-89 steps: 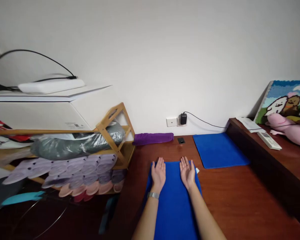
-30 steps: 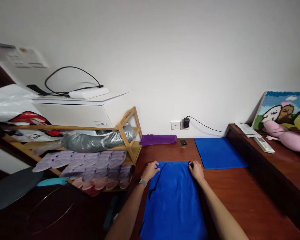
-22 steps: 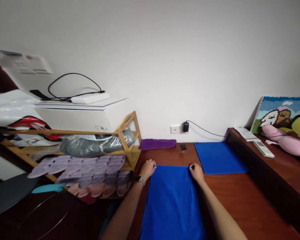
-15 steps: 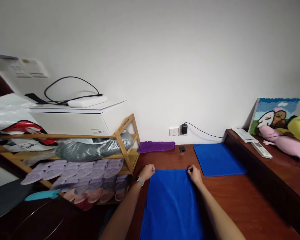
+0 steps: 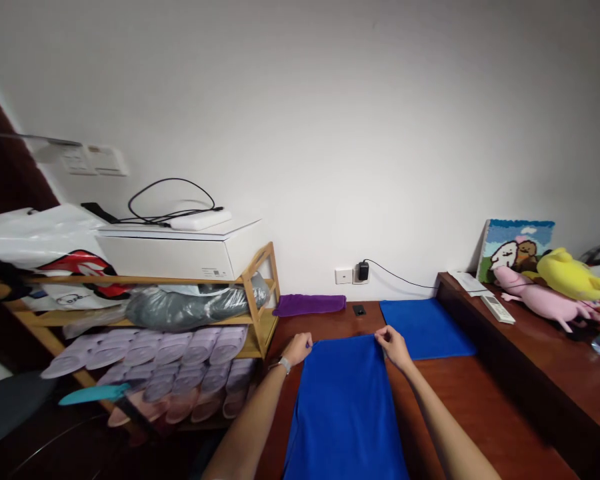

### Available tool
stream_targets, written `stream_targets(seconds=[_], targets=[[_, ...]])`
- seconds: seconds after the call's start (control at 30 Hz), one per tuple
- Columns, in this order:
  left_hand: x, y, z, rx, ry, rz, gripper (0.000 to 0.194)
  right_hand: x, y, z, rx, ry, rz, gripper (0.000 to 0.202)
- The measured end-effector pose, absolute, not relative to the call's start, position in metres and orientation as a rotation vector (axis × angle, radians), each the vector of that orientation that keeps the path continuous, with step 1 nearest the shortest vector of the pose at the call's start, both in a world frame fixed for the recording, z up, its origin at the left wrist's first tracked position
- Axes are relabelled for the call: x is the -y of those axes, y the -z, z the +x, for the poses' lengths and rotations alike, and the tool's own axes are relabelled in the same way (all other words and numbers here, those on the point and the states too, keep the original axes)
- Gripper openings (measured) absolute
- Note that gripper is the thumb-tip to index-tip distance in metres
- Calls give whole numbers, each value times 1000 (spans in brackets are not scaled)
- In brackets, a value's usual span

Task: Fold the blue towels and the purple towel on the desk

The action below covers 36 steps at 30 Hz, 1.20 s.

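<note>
A long blue towel (image 5: pixel 347 407) stretches toward me over the brown wooden tabletop (image 5: pixel 460 407), its near end running out of view. My left hand (image 5: pixel 297 349) pinches the far left corner, and a watch is on that wrist. At the far right corner, my right hand (image 5: pixel 393 345) grips the edge between thumb and fingers. Behind and right of it lies a second blue towel (image 5: pixel 425 327), spread flat. A folded purple towel (image 5: pixel 310 305) rests along the wall to the left.
On the left stands a wooden rack (image 5: pixel 260 300) with slippers (image 5: pixel 200 347) and a white box (image 5: pixel 170 257). A small black square (image 5: pixel 359 310) lies near the wall charger (image 5: pixel 363 270). The raised ledge at right bears a remote (image 5: pixel 498 309) and a pink plush toy (image 5: pixel 540 297).
The towel's far edge has risen slightly at the right corner with my right hand. My view has shifted a little. Both hands keep their grip.
</note>
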<state>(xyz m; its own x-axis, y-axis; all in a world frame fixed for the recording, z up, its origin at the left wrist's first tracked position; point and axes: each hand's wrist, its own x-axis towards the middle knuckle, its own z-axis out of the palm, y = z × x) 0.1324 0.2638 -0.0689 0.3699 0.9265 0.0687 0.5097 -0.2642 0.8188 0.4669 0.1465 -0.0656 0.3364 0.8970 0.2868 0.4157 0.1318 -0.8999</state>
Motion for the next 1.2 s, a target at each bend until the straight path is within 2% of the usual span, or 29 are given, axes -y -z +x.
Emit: stream_targets(seconds=[0.1, 0.17, 0.37, 0.53, 0.67, 0.77, 0.87, 1.03, 1.2], targets=[[-253, 21, 115, -1152, -791, 1898, 19, -115, 32, 477, 1249, -488, -1391, 64], [-239, -20, 98, -1051, -819, 1888, 24, -86, 4, 486, 1223, -447, -1326, 65], [-154, -141, 53, -697, -1007, 1856, 31, 18, -86, 493, 1292, -317, -1177, 47], [-92, -186, 51, -628, -1418, 1654, 33, 74, -132, 484, 1295, -193, -1101, 31], [-72, -197, 58, -609, -1442, 1547, 31, 82, -143, 481, 1205, -133, -1130, 34], [-76, -187, 62, -710, -1371, 1545, 32, 72, -131, 484, 1174, -164, -1196, 38], [-102, -151, 67, -859, -1220, 1580, 37, 46, -98, 494, 1173, -261, -1259, 40], [-176, -31, 91, -1062, -971, 1689, 43, -40, 7, 505, 1225, -406, -1475, 47], [-228, 86, 123, -1290, -817, 1754, 34, -118, 111, 489, 1280, -475, -1800, 31]])
